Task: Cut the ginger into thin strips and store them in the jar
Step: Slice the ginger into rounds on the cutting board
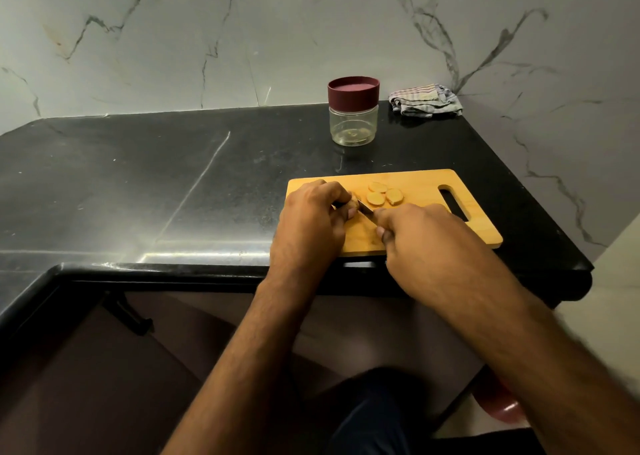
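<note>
Your left hand [313, 217] covers nearly all of the ginger piece [353, 207], so you only get a sliver of it past the fingers. Your right hand [420, 238] hides the knife handle; just a short bit of knife blade [366, 209] shows. Can't tell if the edge is touching the cutting board [415, 181]. Both your forearms run off the bottom edge.

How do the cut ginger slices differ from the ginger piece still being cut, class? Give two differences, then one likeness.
The ginger slices lie flat and free on the cutting board; the ginger piece is pinched by the left hand. The slices show in full; the piece is mostly hidden, with the knife in the right hand against it. Both rest on the board.
</note>
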A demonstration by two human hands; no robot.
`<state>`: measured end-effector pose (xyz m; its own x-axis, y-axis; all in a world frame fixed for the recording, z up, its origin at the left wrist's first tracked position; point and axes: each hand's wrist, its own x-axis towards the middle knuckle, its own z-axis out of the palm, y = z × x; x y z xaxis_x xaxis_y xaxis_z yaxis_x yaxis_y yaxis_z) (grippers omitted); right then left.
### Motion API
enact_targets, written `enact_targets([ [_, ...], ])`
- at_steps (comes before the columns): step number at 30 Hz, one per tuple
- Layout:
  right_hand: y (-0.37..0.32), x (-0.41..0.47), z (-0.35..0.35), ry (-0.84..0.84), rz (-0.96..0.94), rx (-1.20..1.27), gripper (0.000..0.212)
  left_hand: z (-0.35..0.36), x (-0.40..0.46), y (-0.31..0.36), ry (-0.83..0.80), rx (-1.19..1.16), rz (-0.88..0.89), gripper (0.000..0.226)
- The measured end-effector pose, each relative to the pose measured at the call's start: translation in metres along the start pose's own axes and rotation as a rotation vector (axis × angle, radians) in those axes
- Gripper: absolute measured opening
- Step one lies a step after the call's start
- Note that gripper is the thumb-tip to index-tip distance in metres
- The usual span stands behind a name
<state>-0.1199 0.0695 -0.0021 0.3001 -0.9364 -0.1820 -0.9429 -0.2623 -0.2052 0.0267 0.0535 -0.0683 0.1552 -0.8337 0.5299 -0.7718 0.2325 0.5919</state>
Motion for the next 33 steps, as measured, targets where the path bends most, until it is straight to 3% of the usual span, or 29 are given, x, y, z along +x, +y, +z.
enact_targets([
  [10, 0.019, -0.022, 0.017, 0.133, -0.075, 0.017, 0.048, -0.002, -0.001, 0.006, -0.002, 0.018, -0.041, 0.007],
  [24, 0.037, -0.016, 0.012, 0.444, -0.025, 0.170, 0.041, -0.006, -0.002, 0.006, -0.020, 0.014, 0.003, 0.013],
  [33, 0.026, -0.015, 0.023, 0.359, -0.087, 0.175, 0.037, -0.005, -0.005, 0.006, 0.002, -0.021, 0.005, 0.013],
])
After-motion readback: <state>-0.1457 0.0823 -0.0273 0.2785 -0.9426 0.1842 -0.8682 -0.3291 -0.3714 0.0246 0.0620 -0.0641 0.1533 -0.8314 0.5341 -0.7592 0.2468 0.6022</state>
